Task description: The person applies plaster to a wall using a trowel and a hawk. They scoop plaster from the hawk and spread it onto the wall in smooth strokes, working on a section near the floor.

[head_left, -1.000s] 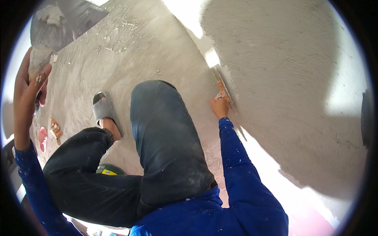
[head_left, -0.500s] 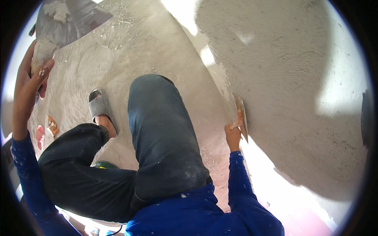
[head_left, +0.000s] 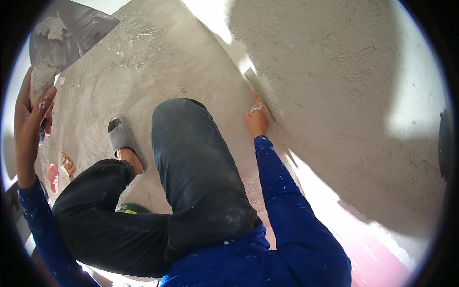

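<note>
My left hand (head_left: 36, 112), at the far left, is closed round the plaster-caked handle end of a wide, dark grey plasterer's hawk (head_left: 95, 33). A lump of pale wet plaster (head_left: 52, 27) lies on its plate. My right hand (head_left: 258, 120) grips a flat plastering trowel (head_left: 252, 82), its index finger stretched along the tool. Seen nearly edge-on, the thin blade lies against the lower edge of the grey plastered wall (head_left: 334, 86), by the corner with the floor. Its handle is mostly hidden by my fingers.
My bent legs and a grey slipper (head_left: 122, 136) rest over the plaster-smeared floor (head_left: 114, 86). Left of them lie an orange-brown object (head_left: 67, 164) and a pink one (head_left: 53, 178). A green rounded thing (head_left: 133, 208) shows behind my leg. Bright sunlight patches cross the wall.
My right hand has slid the trowel forward and to the left along the wall's lower edge. My left hand and the hawk have shifted slightly left and nearer.
</note>
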The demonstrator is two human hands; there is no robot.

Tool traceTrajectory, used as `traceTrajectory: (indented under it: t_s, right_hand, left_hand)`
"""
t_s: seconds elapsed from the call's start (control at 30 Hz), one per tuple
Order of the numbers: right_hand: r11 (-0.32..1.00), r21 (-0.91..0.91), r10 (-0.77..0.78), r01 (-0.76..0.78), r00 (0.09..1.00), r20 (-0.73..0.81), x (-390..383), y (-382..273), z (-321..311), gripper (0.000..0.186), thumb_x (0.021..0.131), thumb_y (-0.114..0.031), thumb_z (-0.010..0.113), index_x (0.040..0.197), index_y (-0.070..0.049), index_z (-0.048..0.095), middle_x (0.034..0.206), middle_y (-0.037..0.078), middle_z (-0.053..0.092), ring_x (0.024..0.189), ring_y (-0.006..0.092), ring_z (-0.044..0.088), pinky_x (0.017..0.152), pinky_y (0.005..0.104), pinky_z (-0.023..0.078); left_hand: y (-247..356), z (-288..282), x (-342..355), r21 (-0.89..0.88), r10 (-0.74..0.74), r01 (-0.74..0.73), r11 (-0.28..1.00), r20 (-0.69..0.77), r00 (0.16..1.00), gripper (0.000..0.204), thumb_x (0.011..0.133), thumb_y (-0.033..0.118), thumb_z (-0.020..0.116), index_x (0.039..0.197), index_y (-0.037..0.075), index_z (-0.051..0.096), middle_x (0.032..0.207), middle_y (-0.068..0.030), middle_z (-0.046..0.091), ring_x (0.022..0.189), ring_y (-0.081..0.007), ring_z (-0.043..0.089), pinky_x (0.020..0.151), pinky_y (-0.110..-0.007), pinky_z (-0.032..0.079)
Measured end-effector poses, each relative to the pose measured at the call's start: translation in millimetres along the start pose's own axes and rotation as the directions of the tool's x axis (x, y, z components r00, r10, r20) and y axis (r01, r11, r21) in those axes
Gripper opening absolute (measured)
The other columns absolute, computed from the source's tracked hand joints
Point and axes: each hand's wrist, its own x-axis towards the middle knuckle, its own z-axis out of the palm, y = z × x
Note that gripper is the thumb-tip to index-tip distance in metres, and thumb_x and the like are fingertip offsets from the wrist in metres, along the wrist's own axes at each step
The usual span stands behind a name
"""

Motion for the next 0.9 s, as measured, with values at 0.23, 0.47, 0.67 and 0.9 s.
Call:
traceTrajectory:
  t_s: [0.23, 0.47, 0.67, 0.9]
  right_hand:
    - [0.995, 0.104, 0.018, 0.004, 0.979, -0.204, -26, -18, -45, 0.039, 0.087, -0.042, 0.065, 0.087, -0.004, 0.073, 0.090, 0.020, 0.073, 0.085, 0.0386, 0.072, 0.079, 0.0484, 0.055]
    - [0.993, 0.107, -0.053, 0.055, 0.998, -0.017, -64, 26, -64, 0.043, 0.085, -0.042, 0.066, 0.088, 0.000, 0.072, 0.088, 0.024, 0.072, 0.086, 0.0408, 0.070, 0.079, 0.0492, 0.054]
    - [0.994, -0.045, -0.093, 0.095, 0.994, 0.061, -30, 43, -14, 0.036, 0.085, -0.036, 0.065, 0.086, -0.001, 0.072, 0.088, 0.023, 0.072, 0.086, 0.0409, 0.071, 0.079, 0.0498, 0.055]
    - [0.999, -0.038, -0.003, 0.003, 1.000, 0.002, -12, 38, 2, 0.038, 0.084, -0.038, 0.064, 0.092, -0.002, 0.074, 0.093, 0.023, 0.073, 0.090, 0.0407, 0.071, 0.082, 0.0495, 0.055]
  left_hand:
    - [19, 4, 0, 0.103, 0.039, -0.035, 0.994, -0.037, 0.999, 0.083, 0.090, 0.047, 0.069, 0.151, 0.000, 0.039, 0.073, -0.0016, 0.057, 0.050, -0.0064, 0.050, 0.042, -0.021, 0.036]
    - [16, 2, 4, 0.165, 0.049, -0.039, 0.986, -0.052, 0.997, 0.084, 0.089, 0.050, 0.068, 0.151, 0.000, 0.039, 0.073, -0.0027, 0.058, 0.051, -0.0065, 0.051, 0.043, -0.021, 0.038]
    - [-22, -2, 8, 0.171, 0.090, -0.073, 0.982, -0.095, 0.991, 0.085, 0.088, 0.052, 0.070, 0.150, 0.002, 0.042, 0.073, -0.0039, 0.060, 0.049, -0.0075, 0.053, 0.043, -0.021, 0.041]
    - [-36, -12, 11, 0.149, -0.213, 0.198, 0.969, 0.089, 0.973, 0.087, 0.085, 0.057, 0.070, 0.154, 0.014, 0.040, 0.143, -0.0235, 0.052, 0.129, -0.0365, 0.057, 0.109, -0.051, 0.045]
